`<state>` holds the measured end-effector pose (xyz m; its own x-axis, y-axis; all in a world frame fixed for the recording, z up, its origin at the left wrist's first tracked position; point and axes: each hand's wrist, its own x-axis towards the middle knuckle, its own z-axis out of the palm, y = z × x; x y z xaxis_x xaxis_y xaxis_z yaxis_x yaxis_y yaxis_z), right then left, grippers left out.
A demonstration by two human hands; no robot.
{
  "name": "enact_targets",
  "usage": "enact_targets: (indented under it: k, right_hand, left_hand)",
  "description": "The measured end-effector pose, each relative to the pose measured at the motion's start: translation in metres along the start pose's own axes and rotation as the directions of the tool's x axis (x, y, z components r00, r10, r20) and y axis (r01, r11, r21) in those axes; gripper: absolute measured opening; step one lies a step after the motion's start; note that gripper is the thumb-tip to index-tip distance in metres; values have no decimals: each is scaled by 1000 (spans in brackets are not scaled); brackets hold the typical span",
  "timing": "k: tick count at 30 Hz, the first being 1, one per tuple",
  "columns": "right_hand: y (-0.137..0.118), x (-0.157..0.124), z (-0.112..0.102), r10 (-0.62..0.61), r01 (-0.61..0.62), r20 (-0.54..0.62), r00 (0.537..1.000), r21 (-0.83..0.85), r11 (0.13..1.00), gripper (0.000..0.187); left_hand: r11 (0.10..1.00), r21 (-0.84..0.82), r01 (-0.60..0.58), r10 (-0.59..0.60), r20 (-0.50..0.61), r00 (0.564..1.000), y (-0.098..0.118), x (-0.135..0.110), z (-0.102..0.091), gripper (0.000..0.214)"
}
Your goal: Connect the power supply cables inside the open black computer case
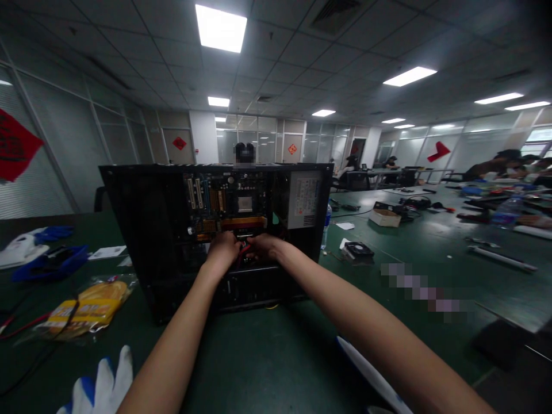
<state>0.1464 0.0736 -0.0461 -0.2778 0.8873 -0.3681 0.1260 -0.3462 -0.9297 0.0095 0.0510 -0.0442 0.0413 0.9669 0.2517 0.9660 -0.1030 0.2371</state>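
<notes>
An open black computer case (142, 230) lies on its side on the green table (267, 356), with the motherboard (224, 204) and a grey power supply (304, 201) showing inside. Both my hands reach into its lower part. My left hand (222, 248) is curled, fingers down among the cables. My right hand (264, 247) is closed too, pinching at red and black wires (244, 250) between the two hands. What exactly each hand grips is hidden by the fingers.
A wrapped snack packet (86, 310) and blue-white gloves (99, 388) lie at the left front. A small fan (357, 250), a water bottle (326, 225) and a box (385, 217) sit right of the case. Other people work at the far right.
</notes>
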Motion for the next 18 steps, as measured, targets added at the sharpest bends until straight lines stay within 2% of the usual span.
enact_targets:
  k: [3,7,9,11,13,16,17,18]
  right_hand:
    - [3,7,-1,21,-23,36,999,55,998,28]
    - [3,12,1,33,-37,50,998,87,996,31]
    - [2,11,5,39,-42,32,999,84,996,32]
    - [0,9,9,32,-32,0,999,71,997,32]
    - [-1,8,11,9,-8,-36,999,43,999,30]
    - [0,8,12,-45,42,-84,995,-39,998,23]
    - [0,9,11,-67,59,-98,993,-77,995,22]
    - [1,9,11,-90,77,-108,990,-117,990,22]
  left_hand:
    - [1000,-28,10,-11,-4,1000,-1,0,1,29]
    - [997,-76,25,-20,75,997,-6,3,2,33]
    - [997,-74,18,-10,103,995,-8,3,-5,32]
    - [999,-43,-8,11,88,996,-6,-3,-23,31]
    - [997,-32,-68,68,-10,998,1,-21,-53,32]
    - [976,-81,-204,201,-39,979,16,-69,-104,32]
    - [957,-111,-267,265,-25,964,20,-89,-117,32]
    - [948,-144,-282,279,-40,959,24,-107,-126,31]
